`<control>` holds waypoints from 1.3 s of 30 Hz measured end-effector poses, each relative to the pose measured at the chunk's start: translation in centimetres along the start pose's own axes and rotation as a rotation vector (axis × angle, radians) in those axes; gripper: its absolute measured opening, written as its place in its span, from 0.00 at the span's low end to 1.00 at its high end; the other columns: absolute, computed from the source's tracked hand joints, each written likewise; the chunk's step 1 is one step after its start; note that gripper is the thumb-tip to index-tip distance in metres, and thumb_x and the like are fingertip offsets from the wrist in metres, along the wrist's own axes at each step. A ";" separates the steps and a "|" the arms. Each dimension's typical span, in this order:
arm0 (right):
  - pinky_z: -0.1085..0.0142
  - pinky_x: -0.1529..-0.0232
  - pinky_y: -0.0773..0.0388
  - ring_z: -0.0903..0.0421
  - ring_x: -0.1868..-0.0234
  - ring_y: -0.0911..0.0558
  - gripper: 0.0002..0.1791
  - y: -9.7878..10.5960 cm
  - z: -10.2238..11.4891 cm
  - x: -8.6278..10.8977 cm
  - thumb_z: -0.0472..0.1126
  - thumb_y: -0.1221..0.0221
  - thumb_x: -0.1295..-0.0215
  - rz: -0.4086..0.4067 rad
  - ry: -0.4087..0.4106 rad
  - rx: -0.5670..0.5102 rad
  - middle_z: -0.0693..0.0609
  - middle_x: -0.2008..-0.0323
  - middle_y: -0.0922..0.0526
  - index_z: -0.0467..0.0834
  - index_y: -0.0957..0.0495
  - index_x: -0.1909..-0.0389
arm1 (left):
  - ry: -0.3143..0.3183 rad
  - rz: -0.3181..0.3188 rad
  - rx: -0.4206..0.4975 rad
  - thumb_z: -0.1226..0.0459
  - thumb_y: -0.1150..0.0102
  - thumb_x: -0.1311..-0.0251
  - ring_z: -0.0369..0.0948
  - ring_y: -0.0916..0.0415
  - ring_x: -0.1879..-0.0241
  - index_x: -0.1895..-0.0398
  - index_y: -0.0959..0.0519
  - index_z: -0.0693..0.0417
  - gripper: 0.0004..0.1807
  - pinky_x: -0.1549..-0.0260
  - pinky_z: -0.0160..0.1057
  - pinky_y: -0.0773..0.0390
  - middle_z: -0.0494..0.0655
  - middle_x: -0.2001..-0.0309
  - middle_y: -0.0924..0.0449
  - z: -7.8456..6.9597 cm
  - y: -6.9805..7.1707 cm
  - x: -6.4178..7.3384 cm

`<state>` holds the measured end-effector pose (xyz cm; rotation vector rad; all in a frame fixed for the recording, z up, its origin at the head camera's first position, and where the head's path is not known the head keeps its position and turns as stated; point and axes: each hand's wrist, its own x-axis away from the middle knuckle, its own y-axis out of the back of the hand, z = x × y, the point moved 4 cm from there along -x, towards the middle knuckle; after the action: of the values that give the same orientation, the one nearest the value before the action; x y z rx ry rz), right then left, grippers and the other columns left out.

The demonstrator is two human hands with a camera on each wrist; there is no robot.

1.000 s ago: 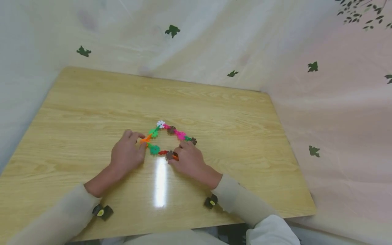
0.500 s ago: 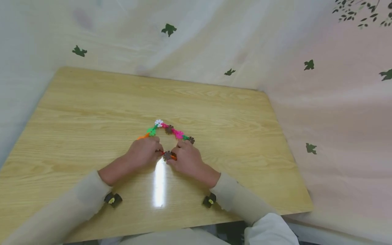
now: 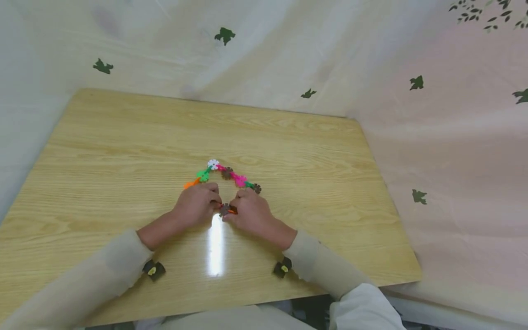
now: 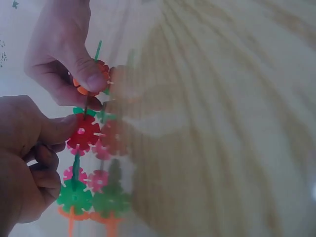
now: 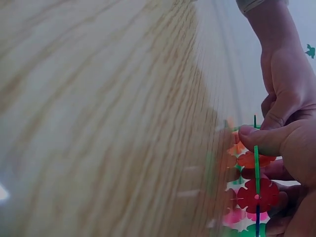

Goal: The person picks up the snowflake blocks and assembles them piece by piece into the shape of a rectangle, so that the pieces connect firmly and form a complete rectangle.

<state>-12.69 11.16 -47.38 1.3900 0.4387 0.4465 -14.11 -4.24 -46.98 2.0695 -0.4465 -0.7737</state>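
Observation:
A loop of linked plastic snowflake discs lies on the table, with white disc [image 3: 213,164] at its far corner and pink disc [image 3: 241,180] along its right side. At its near side, my left hand [image 3: 195,205] pinches a red snowflake disc [image 4: 82,133]. Facing it, my right hand [image 3: 251,211] pinches an orange snowflake disc [image 4: 83,87], its thumb on the disc's face in the left wrist view. A brown disc [image 3: 225,210] joins the chain between the two hands. Part of the loop is hidden under the fingers.
The wooden table [image 3: 309,183] reaches toward a pale cloth backdrop [image 3: 264,50] printed with green leaf shapes. A bright light reflection [image 3: 215,247] lies on the tabletop in front of the hands. Dark wrist cameras [image 3: 154,269] hang by the cuffs.
My left hand has left the orange piece at the loop's left corner and moved right and nearer to the red disc by the brown one. The right hand has kept its place.

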 end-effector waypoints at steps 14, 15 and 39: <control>0.68 0.67 0.22 0.57 0.61 0.25 0.19 0.4 -0.8 -0.7 0.60 0.32 0.39 0.021 -0.012 -0.022 0.56 0.65 0.19 0.49 0.11 0.60 | 0.070 0.070 0.041 0.67 0.28 0.43 0.38 0.24 0.70 0.60 0.11 0.57 0.08 0.72 0.38 0.20 0.42 0.67 0.21 0.5 0.5 0.4; 0.68 0.66 0.22 0.57 0.61 0.24 0.20 0.5 -0.8 -0.7 0.61 0.32 0.39 0.024 -0.020 -0.014 0.56 0.65 0.19 0.49 0.11 0.59 | 0.108 0.090 0.048 0.65 0.30 0.40 0.39 0.25 0.70 0.55 0.12 0.57 0.11 0.72 0.39 0.21 0.43 0.66 0.21 0.7 0.9 0.4; 0.66 0.63 0.19 0.55 0.53 0.23 0.22 0.2 -1.5 0.3 0.59 0.33 0.38 0.113 -0.022 -0.058 0.54 0.57 0.17 0.47 0.12 0.53 | 0.819 0.218 0.729 0.69 0.43 0.29 0.40 0.18 0.78 0.51 0.22 0.78 0.15 0.78 0.36 0.15 0.53 0.74 0.16 7.0 2.0 2.0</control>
<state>-13.30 12.58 -47.38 1.3666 0.3281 0.5318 -17.36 -10.73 -49.15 2.6959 -0.5026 0.4684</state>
